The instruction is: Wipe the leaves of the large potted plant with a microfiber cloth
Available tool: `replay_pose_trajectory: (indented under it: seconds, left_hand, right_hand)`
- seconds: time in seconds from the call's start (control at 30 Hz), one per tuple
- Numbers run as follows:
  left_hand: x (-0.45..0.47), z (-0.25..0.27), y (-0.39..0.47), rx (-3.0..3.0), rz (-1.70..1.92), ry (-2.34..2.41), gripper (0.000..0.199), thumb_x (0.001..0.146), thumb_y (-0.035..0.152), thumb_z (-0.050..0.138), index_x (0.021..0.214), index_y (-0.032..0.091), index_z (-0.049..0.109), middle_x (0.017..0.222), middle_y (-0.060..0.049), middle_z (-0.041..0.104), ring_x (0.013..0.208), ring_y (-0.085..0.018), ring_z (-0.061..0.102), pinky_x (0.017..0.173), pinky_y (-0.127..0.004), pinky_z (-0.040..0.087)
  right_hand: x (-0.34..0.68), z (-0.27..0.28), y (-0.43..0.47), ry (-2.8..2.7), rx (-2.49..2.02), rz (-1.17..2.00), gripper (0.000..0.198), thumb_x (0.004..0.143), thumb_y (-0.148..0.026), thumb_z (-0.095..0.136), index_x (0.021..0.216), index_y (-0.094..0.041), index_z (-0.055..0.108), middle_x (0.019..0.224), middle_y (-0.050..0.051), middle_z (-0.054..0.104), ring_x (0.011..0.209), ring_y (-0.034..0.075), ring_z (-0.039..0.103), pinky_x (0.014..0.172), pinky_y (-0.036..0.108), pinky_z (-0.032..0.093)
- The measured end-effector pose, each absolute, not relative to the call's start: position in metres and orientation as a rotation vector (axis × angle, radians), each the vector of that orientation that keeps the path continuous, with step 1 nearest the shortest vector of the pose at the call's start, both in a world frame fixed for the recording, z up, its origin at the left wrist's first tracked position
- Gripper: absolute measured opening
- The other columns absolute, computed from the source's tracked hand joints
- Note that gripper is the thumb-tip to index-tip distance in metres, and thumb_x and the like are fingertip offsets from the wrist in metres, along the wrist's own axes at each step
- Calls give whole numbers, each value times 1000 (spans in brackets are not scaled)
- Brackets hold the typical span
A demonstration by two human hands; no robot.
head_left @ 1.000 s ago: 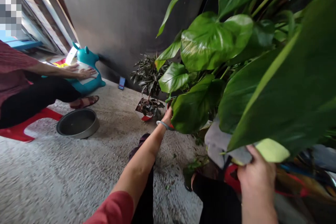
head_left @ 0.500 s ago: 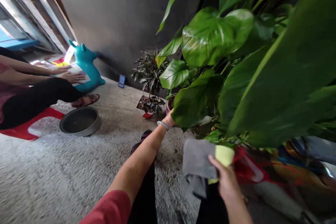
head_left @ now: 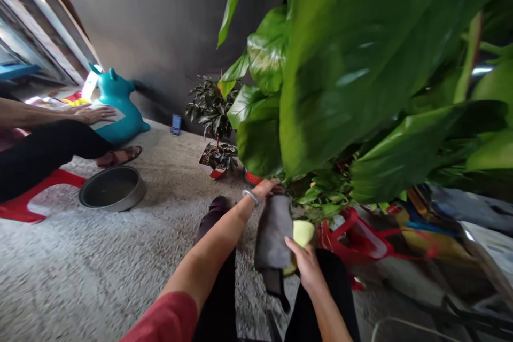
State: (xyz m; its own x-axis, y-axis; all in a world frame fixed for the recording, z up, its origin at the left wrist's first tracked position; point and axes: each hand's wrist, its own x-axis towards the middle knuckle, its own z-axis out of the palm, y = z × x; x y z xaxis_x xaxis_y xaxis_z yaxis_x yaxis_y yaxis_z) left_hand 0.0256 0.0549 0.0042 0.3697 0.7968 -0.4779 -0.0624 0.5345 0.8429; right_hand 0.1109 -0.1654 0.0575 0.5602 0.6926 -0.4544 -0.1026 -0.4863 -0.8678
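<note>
My right hand is closed on a grey cloth and a pale yellow cloth or sponge, its thumb lying over the grey one. My left hand, with a bangle at the wrist, reaches to the upper edge of the grey cloth, below the big leaves. Its fingertips are partly hidden, and whether they grip the cloth or a stem cannot be made out. A large-leaved green plant hangs over both hands. Behind the left hand, part of a red pot shows.
A small potted plant and a phone stand by the dark wall. At left are a round grey basin, a turquoise animal toy and a seated person's hand. Red plastic stools lie at right.
My left hand has come out from behind a leaf, and my right hand has brought the grey cloth up to it. The view has swung right; large leaves have shifted across it.
</note>
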Motion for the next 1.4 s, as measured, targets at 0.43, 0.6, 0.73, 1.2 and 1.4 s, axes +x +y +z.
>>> replay_pose_trajectory:
  seconds: [0.43,0.6,0.73,1.2,1.4]
  left_hand:
    - [101,3,32,890,705,757,34,86,28,70,114,13,82,139,-14,73,135,-32,61,119,-46,41]
    - [53,19,25,742,814,654,50,85,44,76,127,17,78,130,-12,77,135,-34,61,114,-43,44]
    - [24,26,14,704,790,557,54,89,49,73,133,17,75,128,-12,77,129,-33,64,110,-41,46]
    - [14,17,28,589,712,544,54,101,49,52,138,14,70,133,-13,74,124,-28,66,115,-41,42]
    - [15,12,32,638,692,494,56,99,52,52,137,13,70,127,-16,75,125,-31,64,113,-43,43]
  right_hand:
    - [198,87,-143,-211,-1536,671,56,51,-47,88,99,-20,76,103,9,81,111,34,74,92,48,62]
    - [155,73,-178,-220,-1646,993,53,41,-42,93,84,-17,76,81,7,80,80,30,76,71,38,62]
    - [161,107,-205,-361,-1557,808,57,52,-45,94,98,-15,77,97,11,82,88,31,77,79,41,63]
    - [113,68,-184,-451,-1716,987,43,47,-48,86,74,-18,73,72,7,76,70,28,71,68,39,58]
    - [162,129,-161,-431,-1528,343,67,63,-54,87,116,-15,71,121,13,77,112,29,71,93,39,58]
